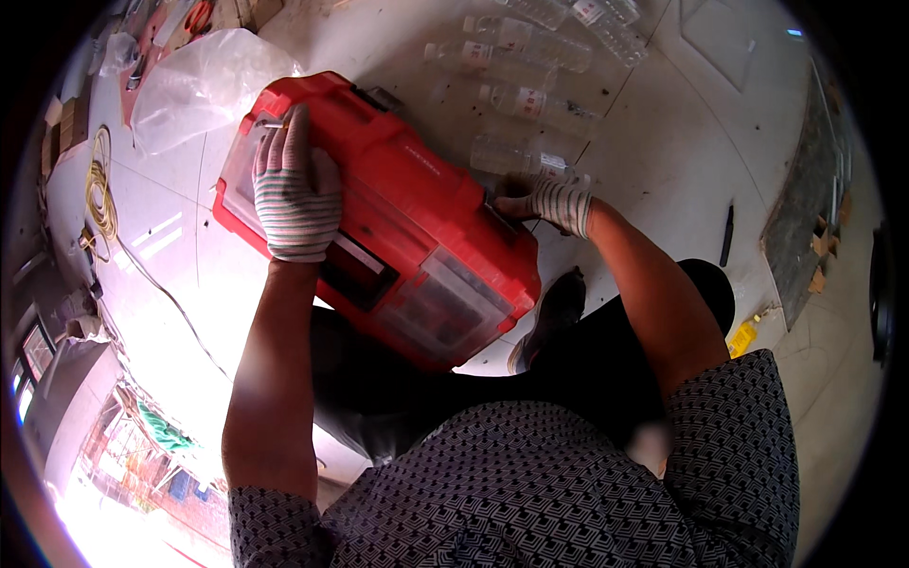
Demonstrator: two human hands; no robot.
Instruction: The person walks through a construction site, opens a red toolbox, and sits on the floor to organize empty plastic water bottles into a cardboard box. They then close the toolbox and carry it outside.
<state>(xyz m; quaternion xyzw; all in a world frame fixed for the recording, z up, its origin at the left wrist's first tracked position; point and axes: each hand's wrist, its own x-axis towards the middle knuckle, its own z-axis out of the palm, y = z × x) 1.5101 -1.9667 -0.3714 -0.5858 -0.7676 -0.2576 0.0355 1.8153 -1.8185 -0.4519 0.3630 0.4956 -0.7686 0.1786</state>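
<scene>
Nearest, wore a short-sleeved patterned shirt (530, 473) across the bottom of the frame, with dark trousers (379, 379) just above and a dark shoe (561, 305) near the centre. Had a red case (407, 189) slanting across the centre-left, with a clear panel (440, 298) toward its lower end. Could not tell whether resting on lap or floor.

Rested the left hand (295, 199), in striped knit, on the case's upper left, fingers straight and close together, with a small thin thing (272, 125) at the fingertips. Could not tell whether pinching it. Had the right hand (544, 202), gloved alike, touching the case's right edge, fingers curled and partly hidden; could not tell whether gripping.

Farther off, saw clear plastic bottles (540, 101) lying on the pale floor (663, 161) at top centre, one just beside the right hand, and a clear plastic bag (204, 90) at upper left, near the case. Saw also a black stick-like thing (727, 235) and a yellow bottle (744, 337) at right, a coiled yellowish cable (101, 194) at left, and, toward the lower-left rim, something green (163, 426) amid glaring light.
</scene>
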